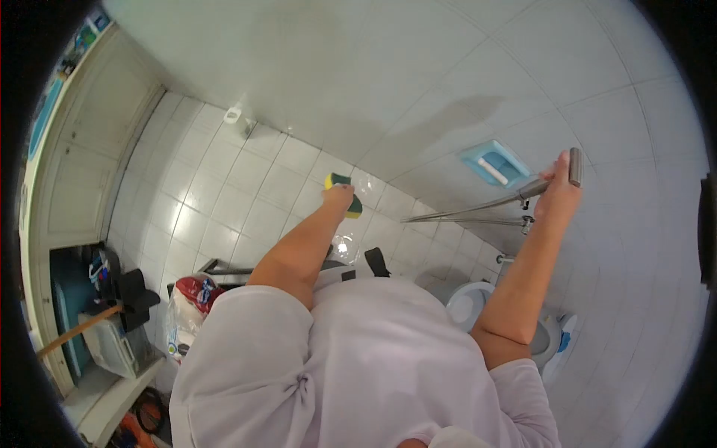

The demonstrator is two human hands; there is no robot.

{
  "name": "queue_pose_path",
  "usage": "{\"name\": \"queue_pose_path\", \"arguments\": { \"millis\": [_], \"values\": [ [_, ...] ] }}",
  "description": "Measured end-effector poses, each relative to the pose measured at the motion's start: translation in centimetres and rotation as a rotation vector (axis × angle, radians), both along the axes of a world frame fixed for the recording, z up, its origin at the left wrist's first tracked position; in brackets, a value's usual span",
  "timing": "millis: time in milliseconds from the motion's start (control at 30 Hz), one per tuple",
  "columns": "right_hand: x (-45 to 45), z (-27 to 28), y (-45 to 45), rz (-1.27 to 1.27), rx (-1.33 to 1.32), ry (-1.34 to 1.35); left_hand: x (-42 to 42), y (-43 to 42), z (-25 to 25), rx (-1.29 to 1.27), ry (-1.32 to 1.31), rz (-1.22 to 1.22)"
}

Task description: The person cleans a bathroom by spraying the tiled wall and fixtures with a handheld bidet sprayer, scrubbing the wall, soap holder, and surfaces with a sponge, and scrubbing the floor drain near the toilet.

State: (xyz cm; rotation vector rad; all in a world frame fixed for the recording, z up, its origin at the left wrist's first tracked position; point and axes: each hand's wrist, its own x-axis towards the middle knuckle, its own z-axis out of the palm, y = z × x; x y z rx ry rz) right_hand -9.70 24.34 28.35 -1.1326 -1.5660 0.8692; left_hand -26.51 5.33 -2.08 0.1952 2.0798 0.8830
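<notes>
The left hand reaches out over the white tiled floor, its fingers closed around the middle of a yellow-and-green scouring sponge. Both ends of the sponge show past the hand. It is near the floor's far edge, where the tiles meet the wall; whether it touches the tiles cannot be told. Glossy wet patches shine on the floor just beside it.

The right hand is raised by the wall, closed around the handle of a metallic hand shower, whose head stands out past the fingers. A metallic hose droops in a long loop toward the floor and comes back to a tap on the wall. Near the right hand, a light-blue soap dish is set on the wall with a white bar lying in it.

A white container stands at the floor's far edge, toward the corner by a cream cabinet. A clear plastic bag with something red at its top lies left of the person. A white toilet is partly hidden behind the right forearm.
</notes>
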Motion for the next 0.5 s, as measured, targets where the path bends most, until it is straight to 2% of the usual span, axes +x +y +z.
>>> {"name": "queue_pose_path", "arguments": {
  "millis": [67,133,200,267,300,333,367,400,433,500],
  "values": [
    [0.6,0.1,-0.3,-0.062,-0.013,-0.067,0.6,0.6,-2.1,0.011,0.067,-0.037],
    [1.0,-1.7,0.2,0.316,0.005,0.218,0.9,0.7,-1.3,0.046,0.120,-0.159],
    [1.0,-1.6,-1.1,0.499,0.009,0.195,1.4,1.6,-3.2,0.127,0.099,-0.085],
    [0.5,-1.1,-2.4,0.378,-0.062,0.145,1.6,1.8,-0.7,0.127,0.192,-0.239],
    [0.4,-1.3,-2.4,0.394,-0.024,0.215,1.9,2.8,-3.3,0.191,0.152,-0.196],
    [0.3,-1.4,-2.5,0.411,0.011,0.283,2.1,2.8,-0.5,0.203,0.316,-0.401],
    [0.1,-0.9,-2.9,0.402,0.046,0.301,3.3,3.4,-0.1,0.285,0.320,-0.259],
    [-0.3,-0.5,-3.4,0.378,0.037,0.348,3.7,3.4,3.5,0.302,0.477,-0.501],
    [-0.7,0.0,-3.8,0.357,0.028,0.397,4.6,4.4,4.2,0.380,0.664,-0.630],
    [-1.2,1.2,-5.3,0.319,0.006,0.374,6.0,6.6,7.2,0.669,0.775,-0.670]
  ]
}}
